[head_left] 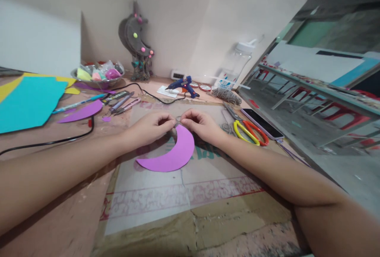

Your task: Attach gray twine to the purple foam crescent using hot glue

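Observation:
A purple foam crescent (175, 152) lies on a clear plastic sheet (154, 193) in the middle of the table. My left hand (150, 127) and my right hand (199, 124) meet at the crescent's upper tip. Both hands are closed in a pinch, fingertips almost touching. Between them is something thin and pale, like a bit of string or wire, too small to name. Both forearms stretch in from the bottom corners.
Yellow and red scissors (247, 130) and a phone (261, 123) lie right of my right hand. A blue glue gun (184, 85), twine (227, 95), a bowl of materials (97, 75), a grey moon decoration (136, 39), teal foam (28, 102), another purple crescent (81, 112) and pens (121, 102).

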`<move>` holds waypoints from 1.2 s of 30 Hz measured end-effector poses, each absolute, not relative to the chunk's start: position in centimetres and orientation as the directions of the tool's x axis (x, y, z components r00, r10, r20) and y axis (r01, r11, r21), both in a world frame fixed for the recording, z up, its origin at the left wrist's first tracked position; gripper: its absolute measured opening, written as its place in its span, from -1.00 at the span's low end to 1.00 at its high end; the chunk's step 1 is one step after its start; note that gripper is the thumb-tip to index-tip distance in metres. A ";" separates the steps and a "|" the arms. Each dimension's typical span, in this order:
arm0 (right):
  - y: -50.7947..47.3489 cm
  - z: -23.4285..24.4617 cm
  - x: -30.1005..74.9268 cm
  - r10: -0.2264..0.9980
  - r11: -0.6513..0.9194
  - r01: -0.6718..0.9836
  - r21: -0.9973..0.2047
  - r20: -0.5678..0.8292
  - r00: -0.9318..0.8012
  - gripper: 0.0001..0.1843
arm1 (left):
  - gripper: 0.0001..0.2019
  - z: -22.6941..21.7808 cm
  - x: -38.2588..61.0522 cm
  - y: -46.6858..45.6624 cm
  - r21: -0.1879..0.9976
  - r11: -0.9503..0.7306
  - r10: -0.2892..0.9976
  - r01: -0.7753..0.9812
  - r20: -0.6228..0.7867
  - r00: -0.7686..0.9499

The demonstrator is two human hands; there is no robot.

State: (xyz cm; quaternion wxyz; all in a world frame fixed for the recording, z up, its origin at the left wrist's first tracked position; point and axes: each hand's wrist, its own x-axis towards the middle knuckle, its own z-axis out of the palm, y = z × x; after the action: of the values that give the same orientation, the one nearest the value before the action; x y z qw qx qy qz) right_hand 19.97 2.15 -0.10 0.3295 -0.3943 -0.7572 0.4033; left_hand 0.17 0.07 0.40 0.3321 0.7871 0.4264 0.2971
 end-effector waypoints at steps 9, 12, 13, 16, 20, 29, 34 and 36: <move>2.4 -0.5 20.0 0.852 0.429 0.398 -0.811 0.216 -0.477 -0.78 | -0.73 0.6 0.2 0.0 0.755 -0.435 0.856 0.490 0.178 0.485; 2.5 -0.6 20.1 0.849 0.449 0.422 -0.788 0.229 -0.476 -0.78 | -0.73 0.5 0.2 0.0 0.760 -0.435 0.851 0.482 0.174 0.495; 2.5 -0.7 20.1 0.850 0.452 0.431 -0.781 0.231 -0.474 -0.77 | -0.73 0.5 0.3 0.0 0.762 -0.432 0.852 0.482 0.169 0.496; 2.6 -0.8 20.2 0.850 0.460 0.451 -0.765 0.233 -0.471 -0.75 | -0.73 0.6 0.3 0.0 0.765 -0.424 0.854 0.485 0.160 0.495; 2.8 -1.0 20.2 0.848 0.462 0.440 -0.770 0.237 -0.475 -0.74 | -0.74 0.8 0.3 -0.1 0.766 -0.426 0.854 0.481 0.165 0.494; 2.4 -0.3 20.1 0.803 0.577 0.472 -0.667 0.360 -0.475 -0.79 | -0.69 0.2 0.0 0.3 0.769 -0.471 0.830 0.432 0.221 0.512; 1.9 0.4 20.2 0.854 0.514 0.372 -0.773 0.420 -0.308 -0.75 | -0.68 0.9 0.1 -0.1 0.773 -0.427 0.881 0.469 0.239 0.408; 1.7 0.5 20.3 0.861 0.486 0.387 -0.783 0.356 -0.362 -0.69 | -0.68 1.1 0.1 -0.2 0.769 -0.421 0.889 0.481 0.244 0.387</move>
State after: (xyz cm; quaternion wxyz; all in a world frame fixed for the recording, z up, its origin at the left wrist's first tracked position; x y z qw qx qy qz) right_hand 20.25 1.74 0.47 0.3922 -0.4065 -0.7677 0.3025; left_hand 0.11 -0.25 1.10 0.3064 0.7744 0.4424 0.3329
